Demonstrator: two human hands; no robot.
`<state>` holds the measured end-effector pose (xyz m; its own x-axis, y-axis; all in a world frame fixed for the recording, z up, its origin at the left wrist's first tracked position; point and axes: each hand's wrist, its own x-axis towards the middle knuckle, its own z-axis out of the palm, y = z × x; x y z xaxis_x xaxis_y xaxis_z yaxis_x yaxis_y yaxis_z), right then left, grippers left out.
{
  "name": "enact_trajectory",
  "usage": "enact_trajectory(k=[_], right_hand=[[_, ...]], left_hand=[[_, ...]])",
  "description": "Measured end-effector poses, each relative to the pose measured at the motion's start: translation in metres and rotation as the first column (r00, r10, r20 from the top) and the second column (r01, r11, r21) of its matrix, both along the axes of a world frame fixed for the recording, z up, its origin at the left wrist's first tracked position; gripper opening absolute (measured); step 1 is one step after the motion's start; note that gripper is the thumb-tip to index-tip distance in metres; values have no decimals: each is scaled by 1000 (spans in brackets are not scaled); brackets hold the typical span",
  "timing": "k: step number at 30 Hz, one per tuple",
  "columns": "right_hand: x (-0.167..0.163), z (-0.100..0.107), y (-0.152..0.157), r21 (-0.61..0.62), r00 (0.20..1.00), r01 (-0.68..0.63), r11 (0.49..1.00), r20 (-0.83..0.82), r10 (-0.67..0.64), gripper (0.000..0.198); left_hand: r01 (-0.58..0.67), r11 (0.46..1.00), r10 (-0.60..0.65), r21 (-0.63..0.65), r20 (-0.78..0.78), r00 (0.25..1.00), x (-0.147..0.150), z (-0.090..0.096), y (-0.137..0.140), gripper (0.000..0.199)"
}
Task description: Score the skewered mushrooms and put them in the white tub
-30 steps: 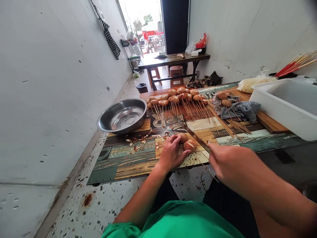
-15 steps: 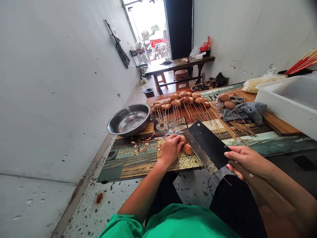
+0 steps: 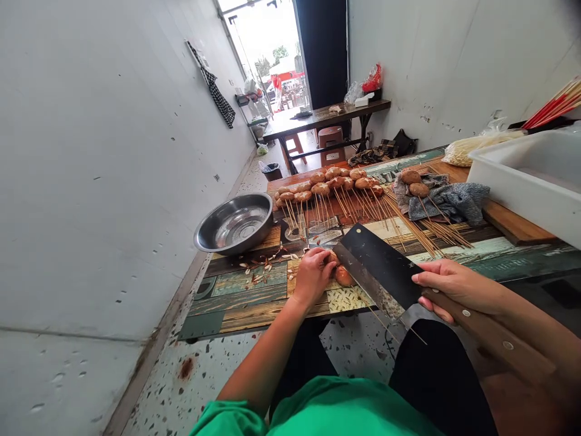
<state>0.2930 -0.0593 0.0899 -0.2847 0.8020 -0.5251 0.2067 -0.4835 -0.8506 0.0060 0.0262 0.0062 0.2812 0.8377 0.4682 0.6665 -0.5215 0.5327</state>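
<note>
My right hand (image 3: 447,287) is closed on a cleaver (image 3: 379,263) with a dark blade and a brown wooden handle. The blade tilts over the near edge of the table, its far end beside my left hand (image 3: 314,272). My left fingers press round a brown mushroom, mostly hidden by the fingers and the blade. A second mushroom (image 3: 344,276) sits just below it, and thin wooden skewers (image 3: 415,332) stick out from under the blade toward me. Cut slivers (image 3: 258,275) of mushroom lie scattered to the left of my left hand.
Skewered mushrooms (image 3: 320,189) are piled at the back of the patterned table (image 3: 245,306). A steel basin (image 3: 236,224) stands left. Right are bare skewers (image 3: 411,227), a grey cloth (image 3: 458,203) with two mushrooms, a wooden board (image 3: 512,225) and a white tub (image 3: 531,181).
The view has shifted slightly. The cleaver's handle end has swung a little down and right, while my left hand stays at the mushroom.
</note>
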Motion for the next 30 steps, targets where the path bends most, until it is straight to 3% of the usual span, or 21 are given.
enact_trajectory(k=[11,16,23,26,30], right_hand=[[0,12,28,-18,1000,-6,1000,-17,6,50],[8,7,25,-4,999,12,1000,-32,-12,50],[14,6,13,26,998,59,998,-29,-58,48],[19,9,5,50,995,89,995,-39,-87,47],[21,8,-12,71,987,159,985,-42,-156,42]], left_hand=[[-4,1000,4,-25,-10,1000,0,6,1,13],[15,996,-33,-83,-221,975,4,22,6,18],[-22,994,-56,-108,-669,742,19,53,8,22],[11,992,-102,-126,-753,650,23,62,12,20],[24,986,-144,-164,-780,609,29,68,21,19]])
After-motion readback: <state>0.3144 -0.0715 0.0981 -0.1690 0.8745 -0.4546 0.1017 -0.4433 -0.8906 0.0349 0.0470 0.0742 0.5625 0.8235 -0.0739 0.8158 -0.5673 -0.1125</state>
